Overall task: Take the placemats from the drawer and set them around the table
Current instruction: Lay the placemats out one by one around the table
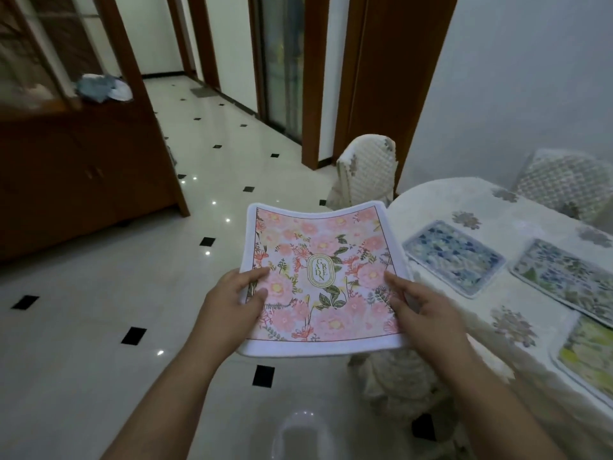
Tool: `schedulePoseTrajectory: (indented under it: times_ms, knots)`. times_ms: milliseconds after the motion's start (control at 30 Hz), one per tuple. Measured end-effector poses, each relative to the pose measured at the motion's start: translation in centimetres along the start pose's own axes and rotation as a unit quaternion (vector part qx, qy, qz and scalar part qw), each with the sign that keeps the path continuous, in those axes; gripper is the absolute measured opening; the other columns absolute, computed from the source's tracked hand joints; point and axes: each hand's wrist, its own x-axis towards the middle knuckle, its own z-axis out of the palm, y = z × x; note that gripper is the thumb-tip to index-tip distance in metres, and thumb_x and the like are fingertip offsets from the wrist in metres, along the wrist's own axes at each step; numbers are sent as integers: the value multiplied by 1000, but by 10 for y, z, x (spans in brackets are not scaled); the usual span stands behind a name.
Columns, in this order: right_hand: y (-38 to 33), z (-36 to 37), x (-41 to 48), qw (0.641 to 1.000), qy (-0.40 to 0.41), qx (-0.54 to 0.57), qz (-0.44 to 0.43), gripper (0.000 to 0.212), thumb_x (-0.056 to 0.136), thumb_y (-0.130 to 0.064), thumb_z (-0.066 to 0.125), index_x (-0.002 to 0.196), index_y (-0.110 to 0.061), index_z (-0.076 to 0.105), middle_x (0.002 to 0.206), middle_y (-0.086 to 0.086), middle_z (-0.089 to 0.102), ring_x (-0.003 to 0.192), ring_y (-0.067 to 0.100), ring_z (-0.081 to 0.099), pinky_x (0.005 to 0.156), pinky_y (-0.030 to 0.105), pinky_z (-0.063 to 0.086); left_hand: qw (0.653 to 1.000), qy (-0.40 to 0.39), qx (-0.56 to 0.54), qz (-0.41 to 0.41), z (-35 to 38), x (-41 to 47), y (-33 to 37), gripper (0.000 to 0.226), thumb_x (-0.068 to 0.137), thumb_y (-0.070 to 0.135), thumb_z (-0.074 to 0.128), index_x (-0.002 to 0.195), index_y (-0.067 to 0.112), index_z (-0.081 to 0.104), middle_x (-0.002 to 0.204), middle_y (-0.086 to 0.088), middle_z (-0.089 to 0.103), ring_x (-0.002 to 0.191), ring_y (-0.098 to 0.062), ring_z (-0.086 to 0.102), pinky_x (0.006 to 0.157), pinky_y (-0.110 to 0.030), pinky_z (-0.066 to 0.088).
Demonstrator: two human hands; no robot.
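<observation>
A pink floral placemat (318, 280) with a white border and a "GARDEN" oval in its middle hangs in the air above the floor, just left of the table. My left hand (232, 303) grips its left edge, thumb on top. My right hand (421, 310) grips its right edge. On the table (441, 200), covered in a white lace cloth, lie three placemats: a blue one (454, 257), a blue-green one (570, 277) to its right and a yellow-green one (590, 353) near the front edge.
A chair with a quilted white cover (365, 174) stands at the table's far left end, another (564, 180) behind the table. A covered chair (394, 383) stands below the pink placemat. A dark wooden cabinet (83, 167) fills the left. Glossy tiled floor (99, 327) lies between.
</observation>
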Motion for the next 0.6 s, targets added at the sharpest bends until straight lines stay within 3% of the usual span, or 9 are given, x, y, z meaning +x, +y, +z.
schedulePoseTrajectory:
  times_ms: [100, 200, 267, 333, 400, 467, 600]
  knots:
    - [-11, 49, 15, 1000, -17, 10, 16, 38, 93, -8, 61, 124, -29, 65, 103, -26, 60, 78, -30, 51, 59, -2, 39, 1000, 3, 11, -10, -31, 23, -27, 31, 95, 26, 63, 124, 38, 66, 105, 34, 49, 96, 10, 55, 87, -20, 50]
    - [-20, 82, 35, 1000, -15, 15, 17, 39, 92, -8, 61, 124, -29, 65, 100, -33, 56, 77, -30, 51, 58, -3, 38, 1000, 2, 15, -15, -52, 54, -46, 31, 94, 25, 64, 121, 40, 67, 105, 36, 50, 94, 28, 47, 76, -3, 39]
    - [-22, 98, 54, 999, -16, 30, 26, 38, 92, -8, 61, 123, -31, 66, 105, -28, 60, 78, -30, 51, 62, -4, 39, 1000, -4, 17, -16, -59, 78, -54, 31, 94, 25, 64, 120, 42, 67, 106, 34, 51, 94, 30, 46, 76, -4, 38]
    - [-22, 111, 78, 999, -18, 31, 35, 38, 93, -9, 61, 123, -31, 66, 100, -34, 56, 80, -31, 50, 64, -4, 39, 1000, -5, 24, -14, -59, 103, -60, 32, 94, 24, 64, 120, 42, 66, 106, 33, 51, 94, 28, 47, 81, -10, 42]
    - [-22, 123, 104, 999, -15, 34, 40, 38, 93, -10, 61, 122, -33, 66, 93, -41, 51, 79, -31, 50, 62, -4, 39, 999, -4, 24, -22, -56, 130, -65, 32, 94, 24, 64, 121, 41, 66, 107, 33, 50, 94, 23, 49, 87, -19, 45]
    - [-18, 133, 135, 999, -13, 36, 37, 38, 93, -11, 60, 120, -37, 67, 97, -37, 56, 77, -28, 53, 59, -2, 39, 999, -4, 21, -26, -51, 160, -69, 32, 95, 23, 63, 121, 40, 67, 108, 33, 50, 94, 23, 49, 89, -19, 47]
    - [-10, 152, 208, 999, -30, 30, 29, 42, 91, -11, 61, 120, -42, 65, 112, -21, 64, 82, -19, 59, 63, 3, 43, 999, 1, 33, -15, -41, 225, -73, 32, 95, 20, 64, 120, 39, 67, 110, 27, 53, 96, 32, 45, 77, 7, 35]
